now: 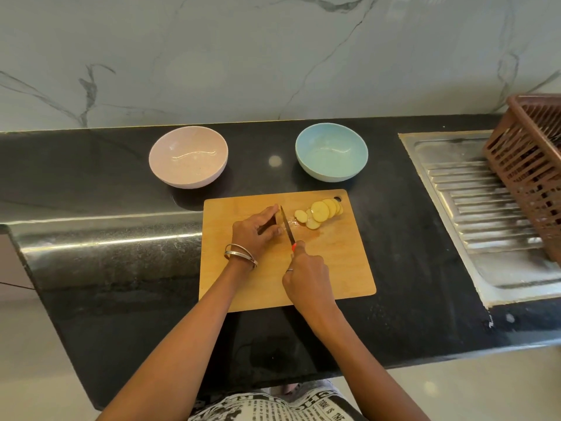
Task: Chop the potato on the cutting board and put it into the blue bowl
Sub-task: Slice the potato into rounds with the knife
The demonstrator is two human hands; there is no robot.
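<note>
The potato point(278, 219) sits on the cutting board point(334, 268), its last stub pinched by the left hand point(256, 232), whose fingers should curl back while the right hand point(306, 273), closed round the knife point(287, 224), slices straight down.

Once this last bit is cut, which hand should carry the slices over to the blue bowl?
Probably the right hand: the potato slices and the blue bowl both lie on its side, though it must first put down the knife.
</note>
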